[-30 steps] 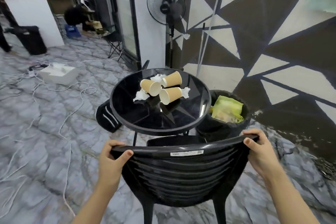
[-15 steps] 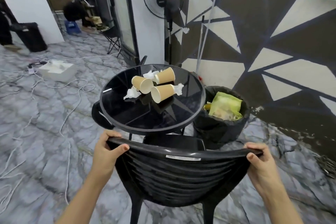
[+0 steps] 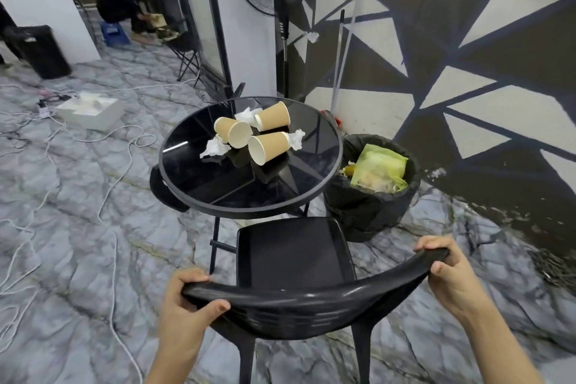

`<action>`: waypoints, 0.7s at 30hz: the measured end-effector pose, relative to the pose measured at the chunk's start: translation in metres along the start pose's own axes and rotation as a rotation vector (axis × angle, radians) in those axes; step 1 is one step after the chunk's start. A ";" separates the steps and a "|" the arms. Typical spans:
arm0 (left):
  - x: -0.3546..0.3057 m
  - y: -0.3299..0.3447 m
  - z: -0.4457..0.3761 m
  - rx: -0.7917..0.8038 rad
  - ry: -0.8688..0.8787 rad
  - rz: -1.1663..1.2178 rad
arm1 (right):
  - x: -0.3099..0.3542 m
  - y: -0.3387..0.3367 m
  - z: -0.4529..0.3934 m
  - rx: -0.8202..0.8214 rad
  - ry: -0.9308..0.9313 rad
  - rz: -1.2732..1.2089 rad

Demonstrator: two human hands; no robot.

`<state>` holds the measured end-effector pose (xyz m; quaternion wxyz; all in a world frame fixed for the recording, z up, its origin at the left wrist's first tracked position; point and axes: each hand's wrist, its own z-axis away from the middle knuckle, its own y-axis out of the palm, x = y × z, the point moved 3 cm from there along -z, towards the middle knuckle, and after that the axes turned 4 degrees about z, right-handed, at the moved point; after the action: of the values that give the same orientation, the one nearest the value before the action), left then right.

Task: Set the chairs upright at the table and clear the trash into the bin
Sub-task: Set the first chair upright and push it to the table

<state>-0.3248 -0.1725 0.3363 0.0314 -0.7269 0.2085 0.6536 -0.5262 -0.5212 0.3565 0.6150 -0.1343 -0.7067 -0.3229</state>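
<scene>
Gripping the black chair [image 3: 293, 259] by its backrest, upright at the table [image 3: 199, 196].
Left hand [image 3: 184, 315] and right hand [image 3: 452, 277] curl round the top rail's ends; three paper cups [image 3: 268, 146] lie mid-table.

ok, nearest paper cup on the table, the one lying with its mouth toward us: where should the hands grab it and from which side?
Grip the nearest paper cup across its brown side wall, coming down from above. It lies on its side on the glass table, so the wall faces up, clear of the crumpled tissue at its base.
</scene>
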 end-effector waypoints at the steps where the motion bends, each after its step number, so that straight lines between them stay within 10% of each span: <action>1: -0.003 0.001 -0.001 0.019 -0.016 -0.005 | -0.001 -0.002 0.002 -0.001 0.006 0.005; 21: -0.029 -0.050 -0.019 0.197 -0.136 -0.128 | -0.028 0.032 0.035 0.079 0.041 0.032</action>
<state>-0.2917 -0.1251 0.3557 0.1582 -0.6861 0.2222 0.6744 -0.5292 -0.4693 0.3375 0.6393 -0.1144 -0.7039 -0.2875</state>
